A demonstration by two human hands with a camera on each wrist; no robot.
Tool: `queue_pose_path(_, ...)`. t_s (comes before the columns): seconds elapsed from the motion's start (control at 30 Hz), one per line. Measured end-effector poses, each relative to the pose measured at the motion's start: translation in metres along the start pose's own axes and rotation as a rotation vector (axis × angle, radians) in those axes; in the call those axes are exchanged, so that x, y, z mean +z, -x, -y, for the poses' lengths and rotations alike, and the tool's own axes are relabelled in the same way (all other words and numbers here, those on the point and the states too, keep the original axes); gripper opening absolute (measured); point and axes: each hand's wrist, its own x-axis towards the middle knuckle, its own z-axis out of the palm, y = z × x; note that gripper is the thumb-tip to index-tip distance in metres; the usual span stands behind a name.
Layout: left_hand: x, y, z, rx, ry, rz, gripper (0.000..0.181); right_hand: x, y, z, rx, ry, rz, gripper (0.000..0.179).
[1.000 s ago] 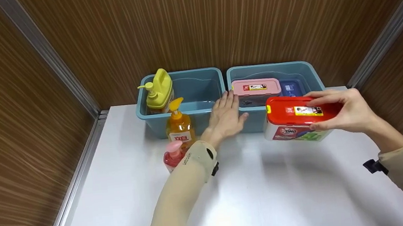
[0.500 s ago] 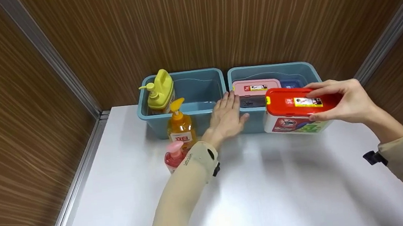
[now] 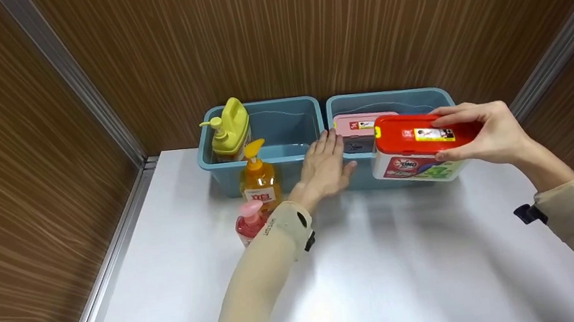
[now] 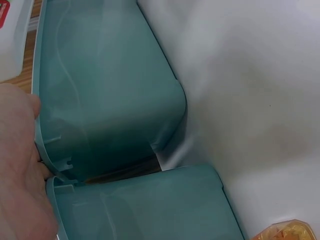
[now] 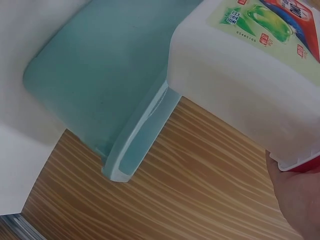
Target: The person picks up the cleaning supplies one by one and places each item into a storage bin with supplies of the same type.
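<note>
My right hand (image 3: 494, 131) grips a white detergent box with a red lid (image 3: 420, 133) by its right end, thumb in front and fingers over the lid. The box hangs tilted above the front rim of the right teal bin (image 3: 392, 95). In the right wrist view the white box (image 5: 235, 85) stands beside the bin's wall. My left hand (image 3: 323, 165) lies with straight fingers on the rims where the two bins meet. Inside the right bin sits a pink-lidded box (image 3: 355, 125), partly covered by the red-lidded one.
In the left teal bin (image 3: 283, 129) stands a yellow pump jug (image 3: 232, 135). An orange pump bottle (image 3: 258, 177) and a pink pump bottle (image 3: 249, 223) stand on the white table (image 3: 182, 278) before it. Wood-patterned walls (image 3: 273, 34) enclose the back and sides.
My right hand has raised the red-lidded box over the right bin's front edge; it now hides the blue box seen earlier inside. The left hand stays on the rims.
</note>
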Motion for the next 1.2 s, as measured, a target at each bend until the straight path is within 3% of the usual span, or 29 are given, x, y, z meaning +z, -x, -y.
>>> queue_pose_path(0.33, 0.001, 0.001, 0.000, 0.011, 0.012, -0.020, 0.081, 0.002, -0.013, 0.000, 0.018, -0.018, -0.020, 0.053)
queue_pose_path(1.2, -0.003, 0.000, 0.001, 0.009, 0.009, 0.004, 0.082, 0.003, -0.040, -0.011, 0.076, -0.038, -0.064, 0.048)
